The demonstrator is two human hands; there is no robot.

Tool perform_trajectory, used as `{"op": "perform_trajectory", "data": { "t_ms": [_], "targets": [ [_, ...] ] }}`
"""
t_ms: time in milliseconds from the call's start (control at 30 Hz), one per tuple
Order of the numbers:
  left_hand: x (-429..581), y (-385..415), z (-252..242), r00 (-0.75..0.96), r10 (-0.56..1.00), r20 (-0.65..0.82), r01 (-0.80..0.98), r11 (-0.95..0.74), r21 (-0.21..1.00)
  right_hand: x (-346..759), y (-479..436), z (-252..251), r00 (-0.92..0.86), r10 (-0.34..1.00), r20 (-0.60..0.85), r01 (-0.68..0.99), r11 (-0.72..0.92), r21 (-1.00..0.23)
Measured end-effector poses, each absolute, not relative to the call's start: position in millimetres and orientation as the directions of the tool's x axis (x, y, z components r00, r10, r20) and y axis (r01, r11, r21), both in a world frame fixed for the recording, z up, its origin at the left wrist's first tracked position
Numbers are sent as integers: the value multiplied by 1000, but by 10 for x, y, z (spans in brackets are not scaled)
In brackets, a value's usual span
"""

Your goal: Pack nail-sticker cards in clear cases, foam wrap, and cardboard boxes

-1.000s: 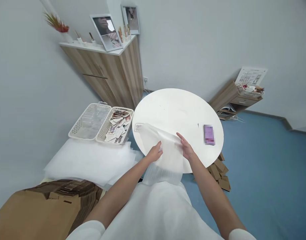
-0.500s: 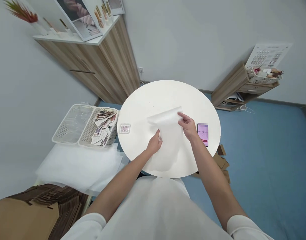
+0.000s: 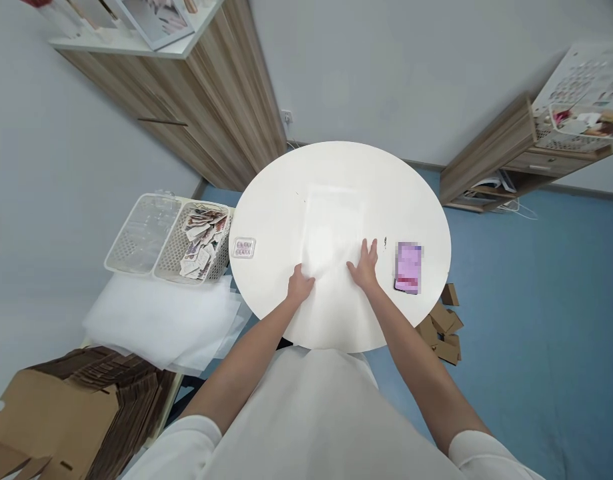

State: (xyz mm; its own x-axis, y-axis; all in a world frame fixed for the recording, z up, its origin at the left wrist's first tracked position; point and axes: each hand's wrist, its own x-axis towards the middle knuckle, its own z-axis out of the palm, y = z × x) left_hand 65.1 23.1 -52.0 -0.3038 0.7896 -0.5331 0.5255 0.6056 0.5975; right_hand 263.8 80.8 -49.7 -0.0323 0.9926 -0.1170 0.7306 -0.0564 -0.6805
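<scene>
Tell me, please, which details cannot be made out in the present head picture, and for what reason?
Head view, phone: screen text, masked by coarse pixel blocks.
Head view, left hand: palm, hidden by the back of the hand.
Head view, sheet: its near end, pale against the white table.
Head view, pack: its contents, too small.
Head view, frame: its top, cut off by the upper edge.

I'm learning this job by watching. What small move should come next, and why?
Perhaps move the left hand to the small clear case near the left edge of the round table: the translucent sheet lies spread out there, and the case sits on that hand's side.
</scene>
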Motion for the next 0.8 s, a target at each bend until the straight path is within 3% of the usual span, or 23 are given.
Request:
{"op": "perform_trajectory", "data": {
  "t_ms": [67, 133, 267, 333, 400, 467, 600, 800],
  "targets": [
    [658, 263, -510, -314, 804, -505, 551, 587, 593, 2590, 575, -504, -214, 973, -85, 804, 126, -581],
    [651, 285, -494, -309, 842, -443, 595, 535, 601, 2535, 318, -542, -362, 921, -144, 833, 251, -492],
    [603, 198, -455, -289, 942, -170, 760, 333, 559, 2440, -11, -671, -328, 911, -250, 906, 228, -357],
    [572, 73, -447, -128, 989, -75, 878, 148, 455, 2402, -33, -718, -285, 924, -254, 926, 197, -322],
    [539, -69, -458, 120, 989, -83, 936, -85, 341, 2369, 10, -739, -256, 934, -251, 937, 175, -303],
    [503, -183, -485, 250, 958, -140, 946, -211, 248, 2343, 71, -739, -238, 939, -248, 943, 161, -291],
    [428, -241, -546, 270, 932, -243, 960, -241, 143, 2316, 106, -707, -210, 953, -216, 952, 150, -265],
    [342, -162, -577, 289, 921, -261, 955, -258, 144, 2337, -131, -672, -265, 949, -171, 949, 226, -218]
  ]
}}
